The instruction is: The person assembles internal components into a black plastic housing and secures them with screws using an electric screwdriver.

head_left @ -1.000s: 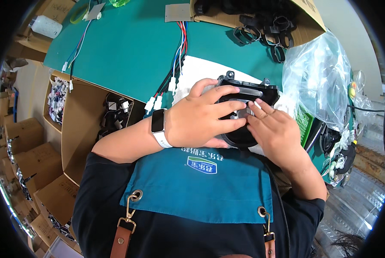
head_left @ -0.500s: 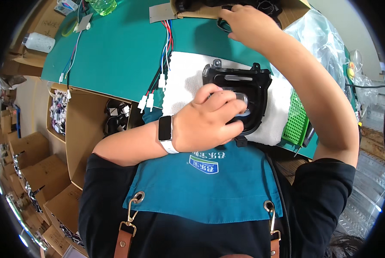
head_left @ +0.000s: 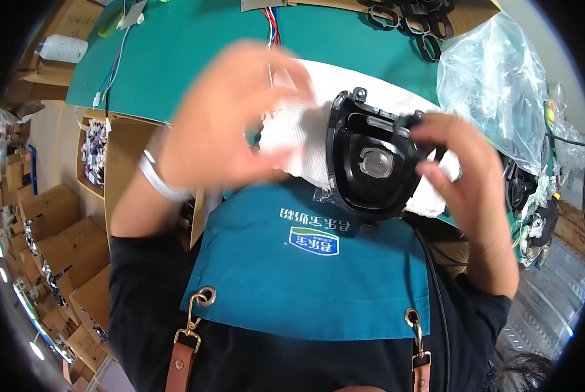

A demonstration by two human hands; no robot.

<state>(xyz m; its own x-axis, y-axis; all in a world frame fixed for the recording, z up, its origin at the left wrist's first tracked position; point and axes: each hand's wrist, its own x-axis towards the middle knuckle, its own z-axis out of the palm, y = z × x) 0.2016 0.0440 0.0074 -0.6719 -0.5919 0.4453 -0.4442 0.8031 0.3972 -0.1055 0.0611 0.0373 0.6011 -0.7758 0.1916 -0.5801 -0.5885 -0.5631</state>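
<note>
My left grip [head_left: 230, 124], blurred, hangs spread and empty; my right grip [head_left: 465, 150] touches the right rim of a black shell [head_left: 371, 194] over white cloth [head_left: 348, 75], how firmly I cannot tell. A slack one-handed hold could tip it against my apron [head_left: 260, 274]. Its rounded end points toward me, its long axis running away from my body.

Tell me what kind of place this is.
Probably a small assembly workshop: a black plastic housing sits over a white cloth at a green worktable, with coloured wires on it and cardboard boxes off to the left.
</note>
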